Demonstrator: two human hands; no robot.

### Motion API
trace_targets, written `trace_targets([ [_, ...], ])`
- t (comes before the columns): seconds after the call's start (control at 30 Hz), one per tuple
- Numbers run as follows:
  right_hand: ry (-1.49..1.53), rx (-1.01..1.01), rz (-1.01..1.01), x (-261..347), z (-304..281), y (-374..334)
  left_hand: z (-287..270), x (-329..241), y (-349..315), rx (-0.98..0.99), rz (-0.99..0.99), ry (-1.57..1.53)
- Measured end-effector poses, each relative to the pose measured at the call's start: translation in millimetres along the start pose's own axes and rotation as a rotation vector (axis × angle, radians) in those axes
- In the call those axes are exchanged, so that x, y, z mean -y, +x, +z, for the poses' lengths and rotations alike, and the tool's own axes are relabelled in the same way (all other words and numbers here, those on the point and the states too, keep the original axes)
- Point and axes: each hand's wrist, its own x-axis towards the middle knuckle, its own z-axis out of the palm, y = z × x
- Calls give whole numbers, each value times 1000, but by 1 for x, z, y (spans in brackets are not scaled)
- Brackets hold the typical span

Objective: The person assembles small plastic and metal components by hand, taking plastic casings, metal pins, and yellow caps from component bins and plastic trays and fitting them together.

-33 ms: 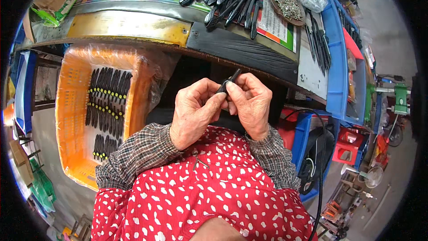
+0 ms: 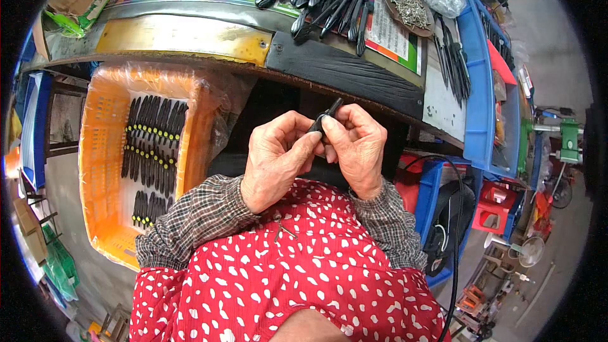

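Close in front of my body, my left hand [image 2: 277, 157] and my right hand [image 2: 358, 151] meet around one small black elongated part [image 2: 335, 106]. Thumbs and fingertips of both hands pinch it, and one narrow end sticks up past the right fingers. Most of its middle is covered by the fingers. Beyond my hands, on the bench, lies a heap of similar black parts [image 2: 323, 3]. Small silvery pins [image 2: 408, 9] fill a round brown dish [image 2: 425, 30] beside that heap.
An orange crate [image 2: 101, 171] on my left holds rows of black pieces with yellow-green dots [image 2: 152, 120]. The bench edge [image 2: 342, 76] runs just beyond my hands. Blue bins [image 2: 478, 88] stand at the right, and a black cable [image 2: 457, 234] hangs beside my right arm.
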Motion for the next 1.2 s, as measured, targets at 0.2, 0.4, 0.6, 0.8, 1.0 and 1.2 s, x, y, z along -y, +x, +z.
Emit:
trace_targets([
  [0.2, -68, -40, -33, -5, 5, -1, -1, 4, -1, -12, -24, -43],
  [0.4, -7, -34, 4, -2, 4, -1, -6, 4, -2, 40, -44, -58],
  [0.6, 43, 15, 34, 2, -3, 2, -8, 0, -2, 56, -98, -95],
  [0.8, 28, 91, 116, 0, -5, 2, -7, 2, -3, 44, -85, -62],
  [1.0, -39, -52, 29, -7, 7, -2, -6, 7, -3, 15, -62, -67],
  [1.2, 120, 34, 27, -9, -2, 0, -11, 2, -5, 74, -124, -183],
])
